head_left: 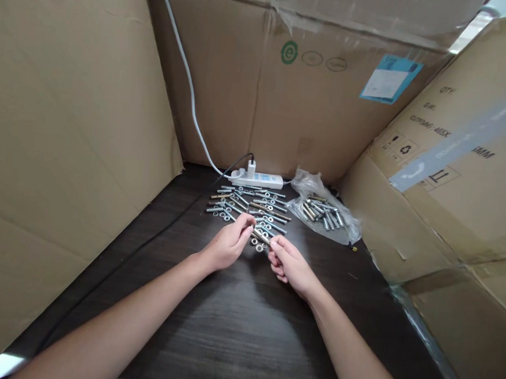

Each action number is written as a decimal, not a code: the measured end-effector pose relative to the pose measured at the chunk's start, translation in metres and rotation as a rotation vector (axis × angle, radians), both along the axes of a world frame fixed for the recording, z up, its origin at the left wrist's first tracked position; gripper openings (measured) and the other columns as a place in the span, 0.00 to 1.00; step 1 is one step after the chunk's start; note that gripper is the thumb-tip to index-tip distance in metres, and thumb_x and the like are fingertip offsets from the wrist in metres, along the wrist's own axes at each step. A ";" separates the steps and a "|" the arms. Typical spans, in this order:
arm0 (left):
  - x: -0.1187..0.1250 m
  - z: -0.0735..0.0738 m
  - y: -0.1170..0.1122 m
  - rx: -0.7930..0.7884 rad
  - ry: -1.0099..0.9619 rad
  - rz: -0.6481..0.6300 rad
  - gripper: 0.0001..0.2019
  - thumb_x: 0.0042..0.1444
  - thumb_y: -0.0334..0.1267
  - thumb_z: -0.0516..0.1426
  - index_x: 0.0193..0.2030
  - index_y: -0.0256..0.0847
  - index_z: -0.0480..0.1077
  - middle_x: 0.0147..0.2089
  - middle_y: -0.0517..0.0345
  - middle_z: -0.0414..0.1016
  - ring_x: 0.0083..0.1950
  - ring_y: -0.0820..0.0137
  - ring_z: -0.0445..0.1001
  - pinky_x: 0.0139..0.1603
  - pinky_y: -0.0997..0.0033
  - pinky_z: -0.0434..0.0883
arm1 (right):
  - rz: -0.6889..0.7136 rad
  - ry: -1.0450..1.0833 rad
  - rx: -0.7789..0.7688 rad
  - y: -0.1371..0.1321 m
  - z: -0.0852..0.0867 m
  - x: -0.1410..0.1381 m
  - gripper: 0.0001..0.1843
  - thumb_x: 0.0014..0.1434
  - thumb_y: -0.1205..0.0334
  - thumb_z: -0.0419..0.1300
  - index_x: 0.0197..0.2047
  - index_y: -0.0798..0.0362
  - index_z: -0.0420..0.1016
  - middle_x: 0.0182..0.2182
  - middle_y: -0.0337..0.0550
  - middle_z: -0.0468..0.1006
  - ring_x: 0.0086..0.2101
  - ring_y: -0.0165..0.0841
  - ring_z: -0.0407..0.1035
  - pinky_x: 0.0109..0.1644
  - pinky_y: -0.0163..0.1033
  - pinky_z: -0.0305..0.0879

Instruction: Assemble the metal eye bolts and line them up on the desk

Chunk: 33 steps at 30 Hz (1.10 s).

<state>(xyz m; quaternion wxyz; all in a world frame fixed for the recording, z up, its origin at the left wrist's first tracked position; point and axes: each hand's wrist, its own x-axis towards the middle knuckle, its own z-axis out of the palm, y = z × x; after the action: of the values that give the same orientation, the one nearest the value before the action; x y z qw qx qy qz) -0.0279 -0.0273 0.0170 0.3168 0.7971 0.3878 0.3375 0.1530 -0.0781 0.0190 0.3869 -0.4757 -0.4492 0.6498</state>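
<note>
Between my two hands is a brass-toned bolt [261,236], possibly an expansion anchor, slanting down to the right. My left hand [232,240] pinches its upper left end, where the fingertips hide the detail. At the other end, my right hand [289,262] grips it with thumb and curled fingers. Just beyond the hands lie rows of silver and brass-toned bolts [276,207] on the dark table. Small washers and nuts [259,247] are set among and below them, close to my fingers.
A clear plastic bag [349,230] with several metal sleeves [327,213] lies to the right. Behind the rows stands a white power strip [268,181] with a plugged-in charger [251,167]. A black cable [163,229] crosses the left of the table [225,337]. Cardboard walls [226,83] enclose three sides.
</note>
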 end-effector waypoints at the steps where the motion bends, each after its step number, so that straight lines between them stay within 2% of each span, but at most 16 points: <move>1: 0.001 0.001 -0.001 0.002 0.004 -0.009 0.10 0.64 0.41 0.43 0.46 0.40 0.59 0.33 0.61 0.65 0.31 0.74 0.65 0.36 0.73 0.63 | 0.008 -0.003 -0.021 0.000 0.000 0.000 0.19 0.56 0.44 0.54 0.33 0.50 0.56 0.20 0.27 0.55 0.15 0.20 0.43 0.15 0.25 0.36; 4: 0.003 0.003 -0.007 0.003 0.019 -0.065 0.09 0.64 0.41 0.44 0.47 0.41 0.58 0.37 0.59 0.68 0.35 0.72 0.68 0.39 0.72 0.64 | 0.018 -0.041 -0.016 0.000 0.000 -0.002 0.20 0.56 0.42 0.54 0.34 0.51 0.60 0.19 0.27 0.50 0.16 0.20 0.40 0.16 0.27 0.34; 8: 0.004 0.006 -0.013 -0.016 0.029 -0.122 0.10 0.64 0.40 0.44 0.49 0.42 0.58 0.40 0.56 0.70 0.39 0.71 0.70 0.41 0.71 0.66 | -0.003 -0.158 0.141 0.000 -0.004 -0.002 0.21 0.57 0.41 0.52 0.29 0.53 0.63 0.18 0.30 0.51 0.17 0.22 0.41 0.18 0.30 0.37; 13: 0.003 0.007 -0.015 -0.035 0.025 -0.165 0.10 0.64 0.39 0.44 0.50 0.42 0.58 0.43 0.55 0.71 0.41 0.69 0.70 0.43 0.70 0.66 | -0.082 -0.285 0.296 0.002 -0.012 0.001 0.23 0.59 0.43 0.50 0.23 0.52 0.58 0.17 0.32 0.50 0.18 0.24 0.44 0.20 0.32 0.41; 21: 0.004 0.004 -0.014 -0.036 0.053 -0.188 0.12 0.64 0.42 0.44 0.51 0.42 0.58 0.42 0.55 0.71 0.41 0.69 0.70 0.43 0.70 0.66 | -0.141 -0.449 0.451 0.001 -0.010 0.000 0.25 0.58 0.43 0.50 0.20 0.52 0.52 0.20 0.34 0.49 0.23 0.26 0.46 0.26 0.34 0.45; 26: 0.004 0.008 -0.015 0.021 0.117 -0.168 0.12 0.64 0.44 0.43 0.43 0.41 0.61 0.36 0.58 0.69 0.35 0.71 0.68 0.38 0.73 0.64 | -0.135 -0.512 0.494 0.000 -0.011 0.000 0.25 0.57 0.44 0.52 0.19 0.52 0.51 0.20 0.34 0.49 0.23 0.26 0.45 0.26 0.34 0.44; 30: 0.005 0.006 -0.012 0.064 0.179 -0.156 0.16 0.65 0.45 0.42 0.32 0.40 0.61 0.28 0.61 0.65 0.28 0.73 0.63 0.31 0.74 0.60 | -0.100 -0.554 0.518 -0.001 -0.012 0.000 0.26 0.57 0.44 0.53 0.19 0.53 0.51 0.19 0.34 0.50 0.23 0.26 0.46 0.26 0.33 0.45; 33: 0.004 0.004 -0.011 0.081 0.216 -0.152 0.18 0.65 0.45 0.41 0.28 0.40 0.61 0.25 0.62 0.65 0.26 0.74 0.62 0.29 0.73 0.57 | -0.077 -0.577 0.538 -0.001 -0.014 0.000 0.26 0.57 0.45 0.53 0.19 0.53 0.52 0.18 0.33 0.50 0.23 0.25 0.47 0.26 0.33 0.45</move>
<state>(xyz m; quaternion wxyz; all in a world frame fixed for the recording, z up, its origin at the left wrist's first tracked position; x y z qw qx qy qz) -0.0235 -0.0382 0.0212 0.2653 0.8681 0.3441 0.2400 0.1530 -0.0793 0.0052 0.3797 -0.5369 -0.6755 0.3335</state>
